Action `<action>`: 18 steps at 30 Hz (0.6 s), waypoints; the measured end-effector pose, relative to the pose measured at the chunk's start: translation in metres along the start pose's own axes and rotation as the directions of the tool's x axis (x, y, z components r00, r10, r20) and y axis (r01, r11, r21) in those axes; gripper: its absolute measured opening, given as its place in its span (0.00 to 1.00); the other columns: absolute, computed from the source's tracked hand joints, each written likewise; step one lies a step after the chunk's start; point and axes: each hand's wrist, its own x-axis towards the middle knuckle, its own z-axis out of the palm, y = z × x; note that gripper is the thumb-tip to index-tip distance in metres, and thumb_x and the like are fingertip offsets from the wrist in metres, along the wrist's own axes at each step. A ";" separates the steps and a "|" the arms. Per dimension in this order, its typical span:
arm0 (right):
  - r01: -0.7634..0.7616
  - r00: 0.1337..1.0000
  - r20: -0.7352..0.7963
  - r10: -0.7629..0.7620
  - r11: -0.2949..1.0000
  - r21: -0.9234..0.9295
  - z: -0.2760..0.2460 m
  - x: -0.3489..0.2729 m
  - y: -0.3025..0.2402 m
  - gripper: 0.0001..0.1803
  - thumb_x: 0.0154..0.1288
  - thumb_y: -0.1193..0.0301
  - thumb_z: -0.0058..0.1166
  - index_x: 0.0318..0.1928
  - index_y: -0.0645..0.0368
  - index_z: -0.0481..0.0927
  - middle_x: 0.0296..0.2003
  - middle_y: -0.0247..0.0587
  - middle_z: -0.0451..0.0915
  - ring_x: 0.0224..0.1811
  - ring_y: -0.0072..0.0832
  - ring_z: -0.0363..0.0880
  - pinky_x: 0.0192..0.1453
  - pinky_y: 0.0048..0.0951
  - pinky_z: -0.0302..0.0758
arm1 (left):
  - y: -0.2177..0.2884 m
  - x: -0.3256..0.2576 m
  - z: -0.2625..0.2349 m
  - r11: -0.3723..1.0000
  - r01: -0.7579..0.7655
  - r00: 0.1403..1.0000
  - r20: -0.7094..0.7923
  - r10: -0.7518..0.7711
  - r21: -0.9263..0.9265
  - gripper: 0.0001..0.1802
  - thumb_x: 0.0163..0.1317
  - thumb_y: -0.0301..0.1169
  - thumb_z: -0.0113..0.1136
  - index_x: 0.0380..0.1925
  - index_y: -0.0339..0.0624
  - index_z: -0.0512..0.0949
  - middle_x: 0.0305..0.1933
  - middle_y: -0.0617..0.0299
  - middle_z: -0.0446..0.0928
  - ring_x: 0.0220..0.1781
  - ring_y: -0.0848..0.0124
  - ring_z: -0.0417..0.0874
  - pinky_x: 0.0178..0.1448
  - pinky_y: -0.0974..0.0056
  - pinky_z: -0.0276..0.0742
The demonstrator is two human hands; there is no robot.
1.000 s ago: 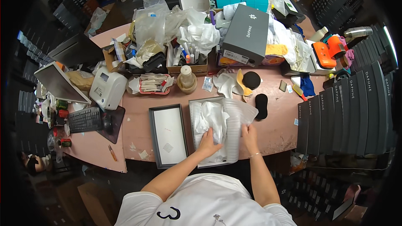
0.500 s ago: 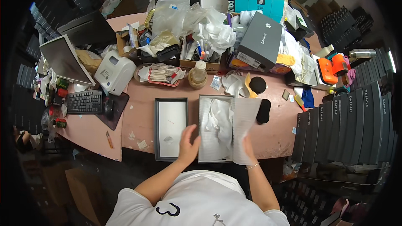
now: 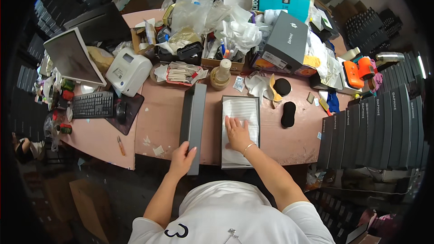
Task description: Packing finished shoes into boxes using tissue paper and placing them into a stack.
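Observation:
My left hand [image 3: 181, 160] grips the near end of a dark grey shoe box lid [image 3: 198, 126], which stands tilted up on its long side. To its right sits the open shoe box [image 3: 258, 122]. A white foam sheet [image 3: 239, 108] lies folded over the box's contents and hides them. My right hand [image 3: 238, 135] rests on this sheet, fingers spread, holding nothing. Beyond the box's right side are a black oval pad [image 3: 288, 114] and a round black pad [image 3: 282, 86].
Tall stacks of grey shoe boxes [image 3: 357, 131] edge the right side of the pink table [image 3: 158, 108]. A glass bottle [image 3: 221, 76] and a tray of paper slips [image 3: 183, 73] stand behind the lid. Keyboard [image 3: 92, 105], mouse [image 3: 120, 110] and label printer [image 3: 129, 71] are at left.
The foam sheet, upright at the box's right side before, now lies over the contents. My left hand has taken hold of the lid and tilted it up. My right hand moved onto the sheet.

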 end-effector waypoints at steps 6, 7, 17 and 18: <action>0.019 0.994 -0.051 0.093 0.314 0.949 -0.030 -0.026 0.043 0.41 0.63 0.56 0.57 0.69 0.63 0.55 0.64 0.48 0.65 0.69 0.38 0.59 0.70 0.44 0.58 | 0.061 -0.016 -0.008 0.601 0.176 0.970 0.240 0.028 -0.780 0.15 0.69 0.33 0.54 0.48 0.33 0.73 0.42 0.65 0.79 0.42 0.79 0.77 0.48 0.74 0.73; 0.080 0.970 -0.051 0.239 -0.113 0.990 -0.033 -0.050 0.051 0.37 0.68 0.56 0.52 0.69 0.62 0.56 0.64 0.49 0.65 0.69 0.38 0.59 0.71 0.41 0.57 | 0.056 -0.006 0.014 0.570 0.200 0.962 0.270 0.039 -0.797 0.15 0.69 0.34 0.54 0.49 0.34 0.74 0.43 0.65 0.79 0.43 0.78 0.78 0.49 0.72 0.73; -0.426 0.730 0.081 0.679 0.358 0.831 0.015 -0.057 0.066 0.34 0.66 0.43 0.45 0.48 0.66 0.80 0.46 0.64 0.79 0.51 0.56 0.77 0.58 0.46 0.70 | -0.029 0.062 0.118 0.866 0.139 0.985 0.160 -0.070 -0.480 0.28 0.68 0.32 0.53 0.64 0.31 0.59 0.57 0.51 0.71 0.56 0.63 0.74 0.61 0.60 0.69; -0.443 0.715 0.074 0.696 0.369 0.817 -0.003 -0.055 0.060 0.33 0.65 0.43 0.45 0.46 0.64 0.81 0.44 0.62 0.80 0.49 0.55 0.77 0.55 0.46 0.71 | -0.032 0.073 0.113 0.852 0.237 0.961 0.241 -0.136 -0.467 0.27 0.69 0.36 0.52 0.63 0.32 0.61 0.56 0.52 0.72 0.54 0.64 0.75 0.59 0.61 0.70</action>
